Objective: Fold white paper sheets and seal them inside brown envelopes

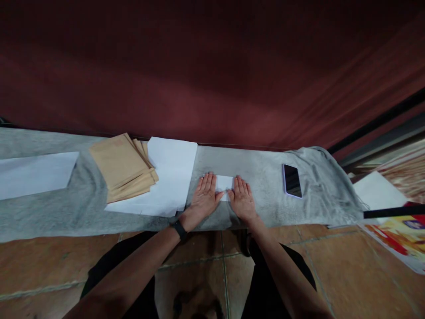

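A small white piece of paper point(225, 182), apparently folded, lies on the grey cloth between my hands. My left hand point(206, 195) rests flat on its left side, fingers stretched away from me and thumb on the paper. On the right side my right hand point(242, 197) lies flat in the same way, its thumb close to the left thumb. Both palms hide the paper's side edges. Left of my left hand are white paper sheets point(175, 177), with a stack of brown paper envelopes point(121, 161) partly on top of them.
The grey cloth point(265, 177) covers a long narrow surface against a dark red wall point(212, 88). A phone point(292, 180) lies at the right, and another white sheet point(36, 173) at the far left. Dark bars and a colourful printed sheet point(398, 239) are at the right edge.
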### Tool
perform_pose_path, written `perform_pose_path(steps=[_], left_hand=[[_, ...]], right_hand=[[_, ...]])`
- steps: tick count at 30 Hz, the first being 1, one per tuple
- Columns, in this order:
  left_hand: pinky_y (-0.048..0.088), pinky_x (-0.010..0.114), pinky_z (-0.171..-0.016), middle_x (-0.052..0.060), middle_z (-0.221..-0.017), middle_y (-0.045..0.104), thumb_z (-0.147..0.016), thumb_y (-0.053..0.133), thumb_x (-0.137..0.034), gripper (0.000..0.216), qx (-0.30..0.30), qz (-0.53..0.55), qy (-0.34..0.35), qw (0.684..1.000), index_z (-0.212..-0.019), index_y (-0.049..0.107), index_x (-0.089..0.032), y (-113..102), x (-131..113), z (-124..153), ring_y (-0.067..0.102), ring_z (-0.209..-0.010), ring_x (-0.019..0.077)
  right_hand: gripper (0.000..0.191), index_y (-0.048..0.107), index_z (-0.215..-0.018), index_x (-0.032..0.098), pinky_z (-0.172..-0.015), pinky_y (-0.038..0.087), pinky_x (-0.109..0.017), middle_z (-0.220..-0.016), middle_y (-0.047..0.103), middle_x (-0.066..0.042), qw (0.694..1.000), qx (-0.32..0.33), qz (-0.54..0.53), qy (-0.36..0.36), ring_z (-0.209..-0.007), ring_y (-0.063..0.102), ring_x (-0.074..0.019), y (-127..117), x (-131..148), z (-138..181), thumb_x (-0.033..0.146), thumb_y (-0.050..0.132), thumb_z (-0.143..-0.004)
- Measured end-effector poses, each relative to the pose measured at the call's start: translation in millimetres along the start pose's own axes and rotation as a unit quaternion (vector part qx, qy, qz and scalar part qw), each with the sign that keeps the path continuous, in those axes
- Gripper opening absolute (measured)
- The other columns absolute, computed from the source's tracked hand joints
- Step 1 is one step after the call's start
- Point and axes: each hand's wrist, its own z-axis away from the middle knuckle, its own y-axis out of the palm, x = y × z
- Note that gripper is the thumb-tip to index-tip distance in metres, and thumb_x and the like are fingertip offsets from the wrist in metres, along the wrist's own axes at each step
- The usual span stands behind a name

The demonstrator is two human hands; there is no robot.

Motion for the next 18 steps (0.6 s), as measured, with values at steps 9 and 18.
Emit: perform_pose_path(steps=[9,18], left_hand=[[0.018,0.050,-0.126,0.023,-0.163,0.026,-0.099,0.039,-0.041,0.071,0.004,-0.004,-0.016,1.000,-0.154,0.028,0.001,-7.6,0.9,10.8,0.018,-0.154,0.0305],[0.013,0.047,-0.129,0.020,-0.164,0.026,-0.091,0.029,-0.012,0.065,0.057,-0.007,0.035,0.998,-0.155,0.028,0.001,-6.8,-3.7,14.7,0.014,-0.155,0.0250]], right_hand=[[0.059,0.032,-0.156,0.006,-0.121,0.025,-0.056,-0.161,0.034,-0.022,0.999,-0.005,-0.030,0.037,-0.150,0.031,-0.0320,-7.6,-0.2,2.5,0.037,0.028,-0.106],[0.060,0.020,-0.161,0.015,-0.125,0.027,-0.047,-0.165,0.029,-0.012,0.982,0.071,-0.157,-0.077,-0.153,0.025,-0.0220,-13.1,51.1,15.5,0.041,0.021,-0.107]])
